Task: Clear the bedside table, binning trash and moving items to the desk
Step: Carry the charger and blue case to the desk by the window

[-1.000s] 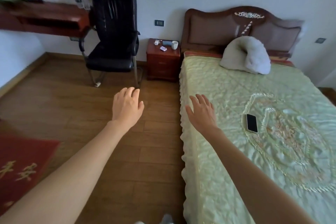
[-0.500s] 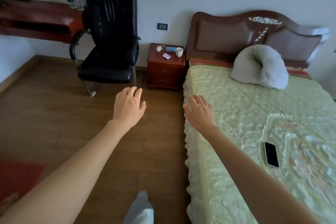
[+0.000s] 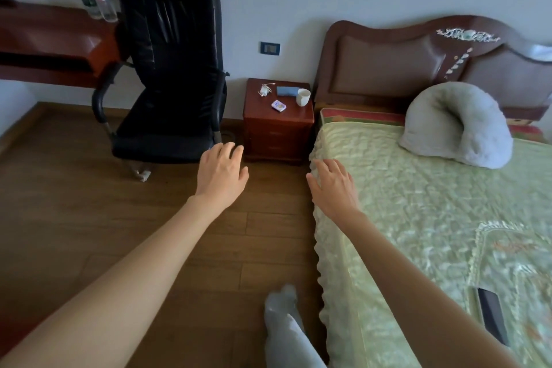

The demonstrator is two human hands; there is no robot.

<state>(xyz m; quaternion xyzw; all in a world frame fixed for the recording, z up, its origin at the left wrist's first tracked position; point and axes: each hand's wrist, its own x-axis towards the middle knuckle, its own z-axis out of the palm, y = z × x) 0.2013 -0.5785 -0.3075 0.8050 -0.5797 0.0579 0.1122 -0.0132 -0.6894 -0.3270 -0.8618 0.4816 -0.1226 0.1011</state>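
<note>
A red-brown bedside table [image 3: 277, 125] stands against the far wall between a chair and the bed. On its top lie a white crumpled scrap with a cord [image 3: 265, 90], a blue flat case [image 3: 287, 91], a white cup [image 3: 303, 97] and a small white-and-purple packet [image 3: 278, 106]. My left hand [image 3: 221, 173] is stretched out over the floor, fingers apart and empty, short of the table's front. My right hand [image 3: 333, 185] hovers at the bed's left edge, also open and empty. The desk [image 3: 50, 39] is at the upper left.
A black office chair [image 3: 170, 75] stands left of the bedside table, in front of the desk. The bed [image 3: 433, 233] with a green cover fills the right, with a grey pillow [image 3: 457, 125] and a black phone [image 3: 491, 318]. My socked foot [image 3: 282, 317] is on the wooden floor.
The view has moved forward toward the bedside table, which now looks larger. Both hands stay outstretched and empty. A socked foot has stepped into view.
</note>
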